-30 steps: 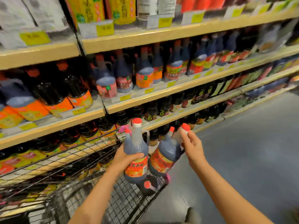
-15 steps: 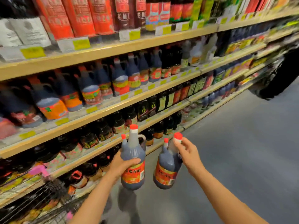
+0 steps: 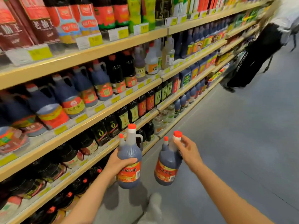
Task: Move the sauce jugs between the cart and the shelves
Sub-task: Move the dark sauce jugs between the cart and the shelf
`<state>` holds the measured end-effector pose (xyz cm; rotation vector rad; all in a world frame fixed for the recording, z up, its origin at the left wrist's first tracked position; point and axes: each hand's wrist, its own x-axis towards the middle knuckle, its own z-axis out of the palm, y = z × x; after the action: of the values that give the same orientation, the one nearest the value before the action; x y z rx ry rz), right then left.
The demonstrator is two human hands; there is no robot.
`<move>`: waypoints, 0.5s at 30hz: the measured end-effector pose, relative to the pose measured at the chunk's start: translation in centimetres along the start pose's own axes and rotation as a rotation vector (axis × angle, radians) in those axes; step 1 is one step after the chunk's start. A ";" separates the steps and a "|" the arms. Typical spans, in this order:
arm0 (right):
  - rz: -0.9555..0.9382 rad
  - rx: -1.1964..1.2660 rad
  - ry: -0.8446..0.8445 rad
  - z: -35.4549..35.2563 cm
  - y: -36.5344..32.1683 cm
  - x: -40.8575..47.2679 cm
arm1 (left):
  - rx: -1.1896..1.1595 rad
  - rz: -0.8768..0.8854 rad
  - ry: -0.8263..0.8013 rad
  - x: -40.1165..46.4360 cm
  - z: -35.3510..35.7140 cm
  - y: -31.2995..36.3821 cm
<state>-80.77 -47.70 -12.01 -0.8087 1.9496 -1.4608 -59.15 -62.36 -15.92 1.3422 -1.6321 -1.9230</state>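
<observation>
Carrying two sauce jugs along the shelves, away from the cart.

Gripping the left jug (image 3: 129, 160) round its belly, left hand (image 3: 119, 163) wrapping fingers across the front above the orange label; pinching the right jug (image 3: 168, 165) at its neck, right hand (image 3: 188, 151) curling under the red cap. Both hanging upright, just apart, over the grey floor (image 3: 234, 143). Beyond the left grip, running past, the shelves (image 3: 113, 104) of dark bottles. Looking like mid-transfer; next calling for finding a matching gap and setting each jug down upright.
</observation>
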 end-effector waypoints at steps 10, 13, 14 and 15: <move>0.001 -0.006 0.155 -8.5 -0.2 17.4 | 0.108 0.074 -0.081 18.0 9.9 11.2; -0.027 0.011 0.181 -11.3 -0.7 21.3 | 0.130 0.091 -0.107 21.5 13.3 14.5; -0.038 0.012 0.189 -12.4 -0.8 22.5 | 0.132 0.105 -0.111 22.6 14.3 15.3; -0.048 0.004 0.194 -13.5 -0.9 23.7 | 0.143 0.125 -0.109 23.6 15.4 16.0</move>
<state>-106.24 -57.23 -9.86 -0.7406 2.0805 -1.6236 -89.02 -74.82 -13.69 1.1725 -1.8898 -1.8676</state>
